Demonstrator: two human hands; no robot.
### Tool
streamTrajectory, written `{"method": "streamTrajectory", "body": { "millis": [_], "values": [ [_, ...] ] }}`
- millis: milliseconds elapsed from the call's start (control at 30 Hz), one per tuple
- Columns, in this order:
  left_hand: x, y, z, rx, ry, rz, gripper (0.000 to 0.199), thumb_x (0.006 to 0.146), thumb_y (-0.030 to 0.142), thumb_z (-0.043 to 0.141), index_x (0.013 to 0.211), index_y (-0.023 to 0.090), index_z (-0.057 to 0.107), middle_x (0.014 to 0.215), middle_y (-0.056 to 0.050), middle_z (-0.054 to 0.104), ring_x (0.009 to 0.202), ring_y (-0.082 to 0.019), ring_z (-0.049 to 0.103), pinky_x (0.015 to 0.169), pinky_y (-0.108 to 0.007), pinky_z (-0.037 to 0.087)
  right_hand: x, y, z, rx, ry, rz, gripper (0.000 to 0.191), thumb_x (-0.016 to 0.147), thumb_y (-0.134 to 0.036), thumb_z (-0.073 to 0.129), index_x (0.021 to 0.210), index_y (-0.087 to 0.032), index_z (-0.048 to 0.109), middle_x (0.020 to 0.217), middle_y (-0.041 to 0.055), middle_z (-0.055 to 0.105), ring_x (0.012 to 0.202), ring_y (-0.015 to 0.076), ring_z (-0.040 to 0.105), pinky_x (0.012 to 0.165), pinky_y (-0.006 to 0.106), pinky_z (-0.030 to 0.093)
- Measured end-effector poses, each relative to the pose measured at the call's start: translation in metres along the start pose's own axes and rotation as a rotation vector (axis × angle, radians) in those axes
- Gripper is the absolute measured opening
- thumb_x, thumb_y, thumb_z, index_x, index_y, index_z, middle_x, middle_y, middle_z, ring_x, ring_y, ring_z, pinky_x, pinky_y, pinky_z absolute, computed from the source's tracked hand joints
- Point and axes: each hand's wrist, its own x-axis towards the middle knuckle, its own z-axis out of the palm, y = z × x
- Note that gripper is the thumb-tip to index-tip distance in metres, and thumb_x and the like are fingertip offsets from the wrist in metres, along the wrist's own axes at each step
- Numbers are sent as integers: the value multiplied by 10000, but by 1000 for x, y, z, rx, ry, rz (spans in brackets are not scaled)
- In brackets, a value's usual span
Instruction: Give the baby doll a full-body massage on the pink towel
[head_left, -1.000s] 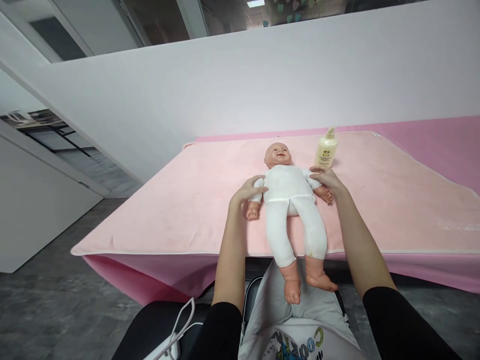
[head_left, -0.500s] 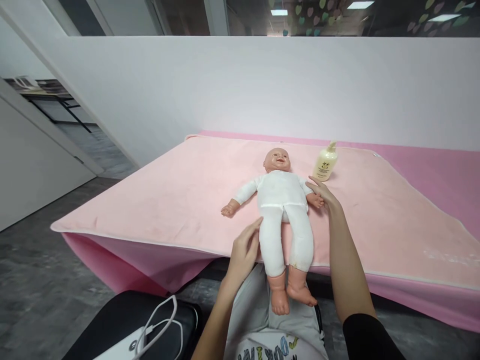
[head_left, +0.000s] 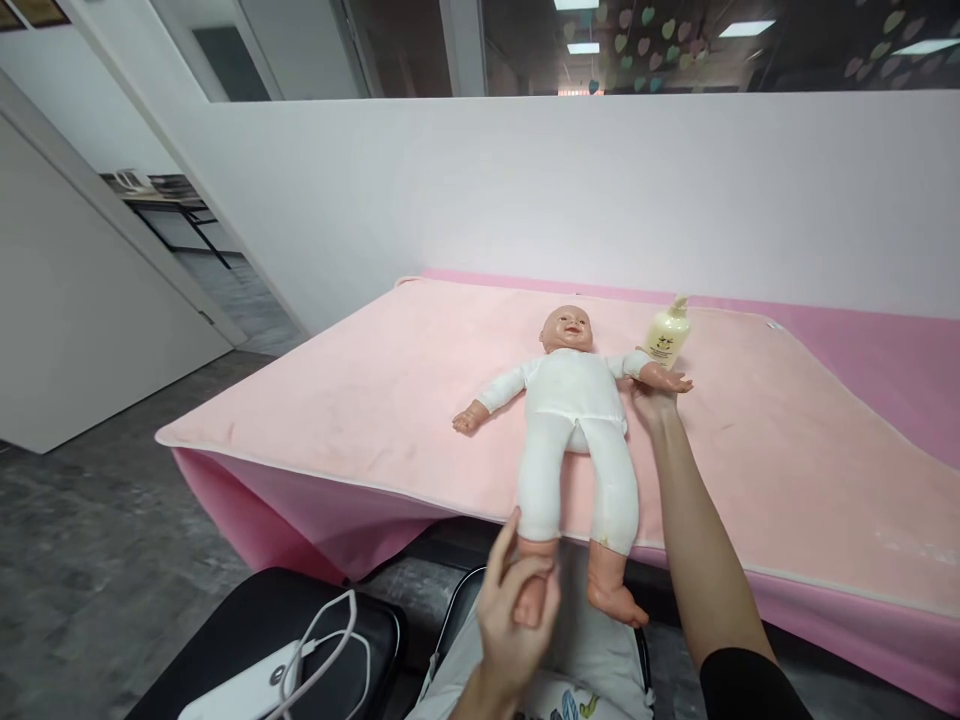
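Note:
A baby doll point(head_left: 574, 385) in a white cloth suit lies face up on a pink blanket point(head_left: 375, 380), its feet hanging past the near edge. My left hand point(head_left: 514, 610) is wrapped around the doll's bare foot on the left side of the view. Under the doll's forearm on the right, my right hand point(head_left: 654, 402) holds that arm raised and stretched outward; its fingers are partly hidden behind the arm. Just behind this hand stands a pale yellow pump bottle point(head_left: 667, 332), its lower part covered by the doll's arm.
A white wall point(head_left: 510, 190) with a window above backs the table. At lower left, a black seat point(head_left: 300, 620) bears a white device point(head_left: 244, 695) with a looped cable. The door point(head_left: 97, 280) is at far left.
My left hand has gone from beside the doll's thigh down to its foot and closed on it. My right hand has slid under the doll's arm and swung it outward. The view has shifted slightly.

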Motion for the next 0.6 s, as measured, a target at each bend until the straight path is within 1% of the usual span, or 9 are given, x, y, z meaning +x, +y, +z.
{"method": "streamTrajectory", "body": {
  "millis": [67, 100, 167, 233, 267, 333, 433, 500, 600],
  "values": [
    [29, 8, -18, -4, 105, -16, 55, 750, 254, 574, 785, 283, 603, 1298, -43, 518, 1114, -258, 558, 935, -440, 474, -2, -3, 5, 142, 103, -10, 469, 701, -567, 427, 1040, -262, 537, 966, 64, 583, 887, 179, 572, 654, 300, 495],
    [46, 12, -25, -6, 134, -2, 58, 749, 265, 583, 805, 275, 594, 1270, -46, 545, 1110, -253, 562, 938, -432, 470, -4, -4, 9, 193, 121, -2, 447, 667, -502, 501, 1043, -264, 534, 930, 51, 581, 857, 169, 578, 651, 286, 494],
    [80, 20, -31, -12, 146, 50, 156, 749, 270, 600, 905, 261, 585, 1185, -46, 608, 1083, -240, 580, 914, -397, 481, -7, -8, 17, 211, 80, 15, 544, 590, -351, 613, 1118, -281, 503, 892, 18, 565, 790, 138, 575, 633, 249, 482],
    [114, 24, -25, -22, 107, 87, 229, 734, 281, 632, 958, 263, 593, 1166, -32, 621, 1050, -232, 596, 912, -362, 474, -12, -12, 27, 120, 28, -4, 700, 562, -277, 661, 1226, -292, 439, 910, 3, 543, 751, 116, 552, 620, 230, 465],
    [131, 24, -18, -31, 56, 93, 257, 720, 285, 648, 972, 263, 600, 1179, -33, 614, 1053, -237, 593, 919, -350, 463, -14, -14, 33, 19, 18, -38, 732, 568, -279, 677, 1254, -289, 422, 935, 5, 532, 761, 115, 540, 634, 230, 462],
    [161, 21, 2, -29, -53, 84, 271, 704, 266, 657, 971, 249, 619, 1153, -48, 625, 1037, -260, 595, 903, -353, 454, -21, -18, 44, -283, 27, -138, 672, 603, -333, 685, 1234, -265, 465, 989, 23, 512, 834, 131, 523, 696, 240, 455],
    [192, 12, 32, 35, -221, 19, 312, 688, 192, 625, 999, 196, 620, 937, -80, 689, 889, -291, 633, 798, -379, 468, -32, -24, 59, -835, 19, -243, 492, 691, -375, 625, 1161, -252, 545, 1042, 55, 483, 863, 163, 517, 705, 251, 426],
    [199, 7, 47, 48, -257, 29, 325, 681, 156, 602, 1005, 176, 620, 875, -79, 694, 835, -284, 637, 761, -363, 466, -38, -28, 66, -1118, 5, -217, 435, 743, -370, 571, 1161, -256, 549, 1024, 68, 481, 766, 163, 523, 626, 247, 386],
    [196, 2, 56, 76, -268, 43, 392, 689, 141, 582, 1080, 150, 592, 907, -92, 693, 835, -273, 638, 747, -345, 466, -43, -32, 72, -1330, 16, -174, 407, 785, -408, 522, 1151, -232, 541, 992, 79, 498, 683, 155, 516, 562, 239, 319]
  ]
}}
